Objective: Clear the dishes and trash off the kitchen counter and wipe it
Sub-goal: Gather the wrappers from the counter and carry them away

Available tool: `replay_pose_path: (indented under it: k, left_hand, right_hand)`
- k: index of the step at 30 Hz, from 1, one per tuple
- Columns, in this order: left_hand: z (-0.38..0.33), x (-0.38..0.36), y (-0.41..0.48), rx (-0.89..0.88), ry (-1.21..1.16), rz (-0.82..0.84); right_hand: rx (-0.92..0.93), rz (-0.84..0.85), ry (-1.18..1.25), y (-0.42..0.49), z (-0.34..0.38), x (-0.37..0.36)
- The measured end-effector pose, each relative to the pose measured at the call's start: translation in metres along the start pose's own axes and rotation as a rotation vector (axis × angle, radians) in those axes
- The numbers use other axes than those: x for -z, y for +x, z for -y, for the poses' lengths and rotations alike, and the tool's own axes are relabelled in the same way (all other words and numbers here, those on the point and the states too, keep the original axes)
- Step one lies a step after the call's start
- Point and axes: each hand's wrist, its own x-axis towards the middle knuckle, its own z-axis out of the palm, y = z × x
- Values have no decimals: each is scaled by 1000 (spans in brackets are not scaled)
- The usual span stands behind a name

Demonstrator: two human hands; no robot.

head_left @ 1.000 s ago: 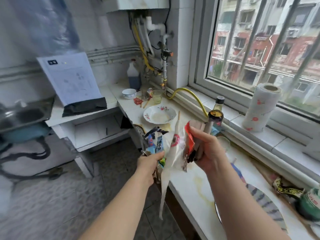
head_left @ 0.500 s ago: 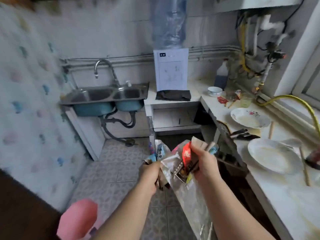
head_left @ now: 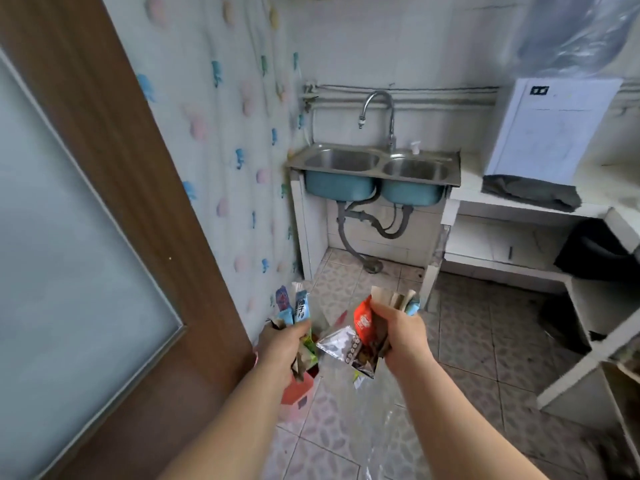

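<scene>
Left hand (head_left: 284,344): held out low over the floor, just beside the door; its fingers (head_left: 299,330) are clenched around a bunch of wrappers.
Left bunch of wrappers (head_left: 300,308): light blue packets with printed characters are seen sticking up above the fist; green and brown scraps hang below it.
Right hand (head_left: 403,336): held at the same height, near the left hand but apart from it; its fingers (head_left: 382,311) are curled tightly around a second bunch.
Right bunch of wrappers (head_left: 363,322): a red packet, brown paper pieces and a blue corner are gripped together, with a silver foil packet (head_left: 341,344) jutting out towards the left hand.
Clear plastic film (head_left: 377,410): seen hanging down from the right bunch, between the two forearms.
Pink container (head_left: 298,389): placed on the floor directly under the left hand, partly hidden by the forearm.
Floor (head_left: 485,341): patterned tiles, dirty near the shelves.
Door (head_left: 121,168): brown wood with a frosted pane, filling the left side.
Double sink (head_left: 381,156): steel, set against the back wall, with a curved tap (head_left: 379,109) above and grey drain pipes (head_left: 360,244) below.
Surface (head_left: 467,188): white, joined to the right of the sink; a white dispenser (head_left: 550,133) and a dark cloth (head_left: 530,194) are carried on it.
</scene>
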Motion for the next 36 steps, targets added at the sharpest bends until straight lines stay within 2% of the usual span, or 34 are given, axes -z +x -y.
replay_pose_path:
  k: [12, 25, 31, 36]
  left_hand:
    - [10, 57, 55, 56, -101, -185]
    - [-25, 41, 169, 36, -159, -479]
    - [-12, 38, 217, 144, -161, -547]
    - [9, 48, 261, 218, -49, -540]
  right_hand:
    - [-101, 139, -106, 41, -55, -84]
    - [-197, 277, -243, 162, -67, -157]
    - [-276, 218, -336, 215, -101, -171]
    - [-287, 104, -434, 244, -134, -178]
